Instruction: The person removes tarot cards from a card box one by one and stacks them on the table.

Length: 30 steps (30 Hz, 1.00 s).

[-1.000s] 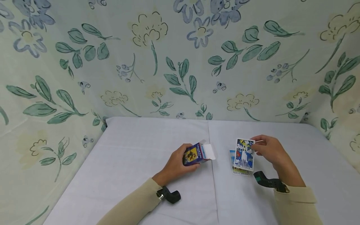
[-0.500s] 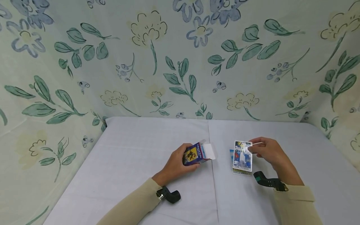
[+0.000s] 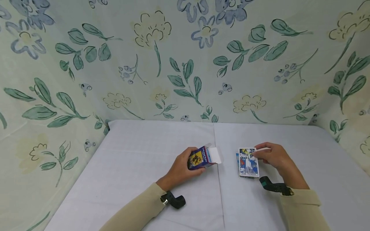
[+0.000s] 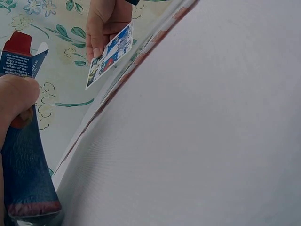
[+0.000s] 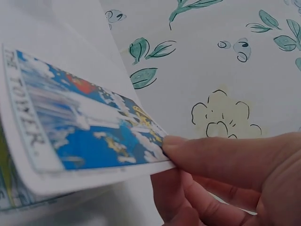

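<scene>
My left hand (image 3: 182, 165) grips a dark blue card box (image 3: 198, 158) with a yellow picture; its white end flap hangs open toward the right. In the left wrist view the thumb presses along the side of the box (image 4: 28, 150). My right hand (image 3: 273, 155) pinches a tarot card (image 3: 248, 163) by its upper right corner, thumb on the picture side. The right wrist view shows the words "THE TOWER" on this card (image 5: 89, 117). Beneath it lies another card (image 3: 237, 158), mostly hidden, with a blue edge showing on the left.
A white cloth (image 3: 150, 138) with a crease down its middle covers the table. Floral fabric (image 3: 185, 64) hangs behind and along both sides. Black wrist cameras sit on both forearms, the left one (image 3: 174, 200) close above the cloth.
My right hand has brought the Tower card slightly left and down, so it now covers more of the card beneath. The left hand and the box have stayed in place.
</scene>
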{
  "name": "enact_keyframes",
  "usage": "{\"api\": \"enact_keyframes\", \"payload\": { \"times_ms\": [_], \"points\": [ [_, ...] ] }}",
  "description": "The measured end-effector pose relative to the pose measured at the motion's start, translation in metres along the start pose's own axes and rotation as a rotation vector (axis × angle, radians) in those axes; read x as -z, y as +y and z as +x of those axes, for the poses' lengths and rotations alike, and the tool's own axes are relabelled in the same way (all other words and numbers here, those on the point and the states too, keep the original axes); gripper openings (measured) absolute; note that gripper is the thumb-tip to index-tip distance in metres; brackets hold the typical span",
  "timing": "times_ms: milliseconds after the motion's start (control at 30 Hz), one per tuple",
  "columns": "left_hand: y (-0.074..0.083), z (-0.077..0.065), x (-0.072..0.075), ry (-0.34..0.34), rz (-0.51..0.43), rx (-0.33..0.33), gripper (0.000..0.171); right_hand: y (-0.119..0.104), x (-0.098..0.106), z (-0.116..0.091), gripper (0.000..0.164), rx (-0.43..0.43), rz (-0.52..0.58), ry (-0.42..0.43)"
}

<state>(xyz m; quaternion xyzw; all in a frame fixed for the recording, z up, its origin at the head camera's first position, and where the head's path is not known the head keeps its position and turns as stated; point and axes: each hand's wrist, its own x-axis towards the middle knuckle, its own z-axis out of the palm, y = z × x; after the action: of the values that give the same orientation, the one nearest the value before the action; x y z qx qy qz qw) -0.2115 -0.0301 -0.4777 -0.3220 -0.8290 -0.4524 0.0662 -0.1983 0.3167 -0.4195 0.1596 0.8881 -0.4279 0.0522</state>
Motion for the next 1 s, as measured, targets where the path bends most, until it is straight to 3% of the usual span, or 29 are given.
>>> {"api": "enact_keyframes", "payload": {
  "times_ms": [500,1000],
  "points": [
    [-0.002,0.0,-0.001,0.004,0.011,0.0,0.07,0.001,-0.01,0.002,0.047,-0.002,0.012,0.01],
    [-0.001,0.001,0.0,-0.001,-0.005,-0.011,0.069,0.002,-0.014,0.001,0.046,-0.016,-0.042,-0.004]
  ]
}}
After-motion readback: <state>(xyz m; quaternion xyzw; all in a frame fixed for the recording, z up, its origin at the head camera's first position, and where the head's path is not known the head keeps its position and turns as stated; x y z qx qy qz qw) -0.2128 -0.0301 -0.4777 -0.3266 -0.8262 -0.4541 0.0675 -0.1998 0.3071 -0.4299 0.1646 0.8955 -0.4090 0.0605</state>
